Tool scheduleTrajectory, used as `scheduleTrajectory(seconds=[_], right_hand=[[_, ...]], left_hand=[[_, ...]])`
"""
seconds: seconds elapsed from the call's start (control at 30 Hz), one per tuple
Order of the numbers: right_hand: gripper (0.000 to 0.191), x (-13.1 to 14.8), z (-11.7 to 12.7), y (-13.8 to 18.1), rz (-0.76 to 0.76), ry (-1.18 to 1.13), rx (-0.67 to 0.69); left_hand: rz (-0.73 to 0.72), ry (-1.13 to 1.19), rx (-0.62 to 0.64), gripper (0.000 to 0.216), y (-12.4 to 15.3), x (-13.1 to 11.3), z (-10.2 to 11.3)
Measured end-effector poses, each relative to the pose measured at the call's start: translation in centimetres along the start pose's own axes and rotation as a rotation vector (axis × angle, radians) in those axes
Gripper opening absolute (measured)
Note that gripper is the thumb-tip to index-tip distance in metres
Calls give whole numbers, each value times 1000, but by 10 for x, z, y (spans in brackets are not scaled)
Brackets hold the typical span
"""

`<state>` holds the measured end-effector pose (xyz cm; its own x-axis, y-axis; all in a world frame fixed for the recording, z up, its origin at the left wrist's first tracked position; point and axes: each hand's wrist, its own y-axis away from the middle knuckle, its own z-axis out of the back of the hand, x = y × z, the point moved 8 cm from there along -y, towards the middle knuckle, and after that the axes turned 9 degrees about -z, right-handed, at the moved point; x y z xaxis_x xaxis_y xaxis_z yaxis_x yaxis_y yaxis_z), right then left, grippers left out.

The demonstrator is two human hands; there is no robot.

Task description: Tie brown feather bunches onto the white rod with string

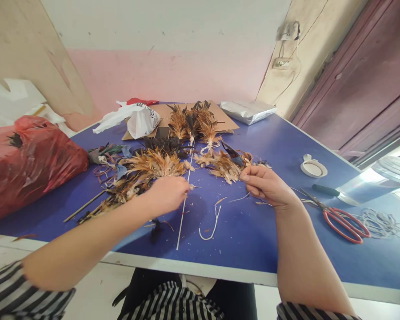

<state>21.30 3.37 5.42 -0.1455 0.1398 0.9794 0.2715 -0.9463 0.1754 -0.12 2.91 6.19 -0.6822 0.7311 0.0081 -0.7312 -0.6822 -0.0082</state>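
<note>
My left hand [169,192] is closed above the blue table, with a thin pale tip like a feather quill [195,186] poking out past the fingers. Just behind it spreads a heap of golden-brown feathers [156,164]. My right hand [266,184] pinches thumb against forefinger beside a smaller pile of tan and dark feathers [225,168]. What its fingertips hold is too small to make out. A fine thread [239,198] reaches toward its lower fingers. Between both hands lie a curved white string [216,222] and scattered feather bits.
Tied feather bundles [193,122] rest on cardboard [228,122] at the back. At right are red-handled scissors [345,222], a green-handled tool [326,190], a tape roll [314,169] and tangled string [385,224]. A red plastic bag [50,155] stands left, near sticks [85,206].
</note>
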Motion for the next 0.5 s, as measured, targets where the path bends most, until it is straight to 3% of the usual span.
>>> scheduleTrajectory(seconds=[0.13, 0.27, 0.37, 0.5], right_hand=[[21, -7, -6, 0, -54, 93, 46], [20, -10, -14, -1, -66, 128, 129], [19, -15, -17, -5, -93, 156, 162], [19, -27, -28, -13, -136, 163, 252]], left_hand=[[-64, 153, 9, 20, -57, -45, -23], [-41, 260, 43, 19, -92, -60, -46], [-23, 223, 67, 19, -88, -50, -52], [66, 108, 99, 21, -46, -1, -45]])
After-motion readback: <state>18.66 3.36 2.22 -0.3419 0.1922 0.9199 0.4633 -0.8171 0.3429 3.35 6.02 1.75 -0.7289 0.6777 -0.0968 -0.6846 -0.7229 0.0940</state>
